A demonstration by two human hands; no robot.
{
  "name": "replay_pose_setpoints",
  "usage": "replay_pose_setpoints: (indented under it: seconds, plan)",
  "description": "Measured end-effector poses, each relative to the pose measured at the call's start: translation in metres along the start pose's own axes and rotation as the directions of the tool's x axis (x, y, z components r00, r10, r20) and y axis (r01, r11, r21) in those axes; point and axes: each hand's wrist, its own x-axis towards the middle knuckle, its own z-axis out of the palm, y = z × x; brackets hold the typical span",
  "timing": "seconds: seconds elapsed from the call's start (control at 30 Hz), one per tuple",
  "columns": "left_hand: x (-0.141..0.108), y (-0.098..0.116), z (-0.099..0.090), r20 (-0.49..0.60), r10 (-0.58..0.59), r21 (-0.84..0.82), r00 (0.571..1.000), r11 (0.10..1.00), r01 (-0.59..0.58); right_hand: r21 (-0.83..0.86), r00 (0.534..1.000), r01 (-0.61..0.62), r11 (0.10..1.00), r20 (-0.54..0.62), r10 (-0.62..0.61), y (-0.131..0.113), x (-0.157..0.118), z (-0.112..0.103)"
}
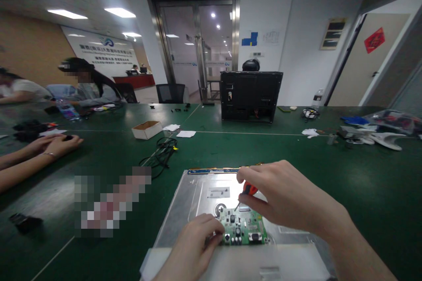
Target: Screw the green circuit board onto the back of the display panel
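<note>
A green circuit board [244, 227] lies on a silvery metal panel [178, 204]. My right hand [280, 191] is closed round the red and black handle of a small screwdriver [249, 189], whose thin shaft slants down to the board's upper edge. At the board's left edge rests my left hand [198, 239], its fingers curled and bent against the board; whether they pinch anything is hidden. A pale translucent strip [283, 257] crosses the panel's near side, below the board.
Black cables [161, 156] and an open cardboard box [147, 130] lie beyond the panel to the left. A black-backed monitor [251, 96] stands at the table's far side. Another person's hands [59, 145] are at the left. White parts [372, 135] lie at the right.
</note>
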Motion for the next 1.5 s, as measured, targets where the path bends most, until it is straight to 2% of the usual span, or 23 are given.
replay_pose_setpoints:
  seconds: [0.17,0.37,0.6,0.93,1.1,1.5]
  plan:
    - [-0.001,-0.005,0.004,-0.002,-0.014,0.021,1.0,1.0,0.015,-0.018,0.998,-0.055,0.998,-0.039,0.054,0.005,-0.004,-0.006]
    - [-0.006,-0.014,0.011,-0.007,0.001,-0.002,1.0,1.0,-0.001,-0.016,1.0,-0.016,1.0,0.001,0.016,0.005,0.0,-0.002]
    - [-0.007,-0.012,0.01,0.018,0.012,-0.034,1.0,0.999,-0.011,-0.025,1.0,0.003,1.0,0.025,-0.002,0.003,0.004,0.004]
    - [-0.008,-0.011,0.01,-0.001,0.032,-0.052,0.999,0.998,-0.032,-0.009,0.999,0.048,0.999,0.02,-0.048,0.003,0.01,0.01]
    - [-0.008,-0.011,0.01,0.002,0.016,-0.069,1.0,0.997,-0.016,-0.026,0.995,0.072,0.997,0.064,-0.07,0.001,0.014,0.013]
    - [-0.006,-0.012,0.01,-0.01,0.029,-0.074,1.0,0.997,-0.03,-0.004,0.997,0.047,0.999,0.059,-0.047,0.002,0.015,0.012]
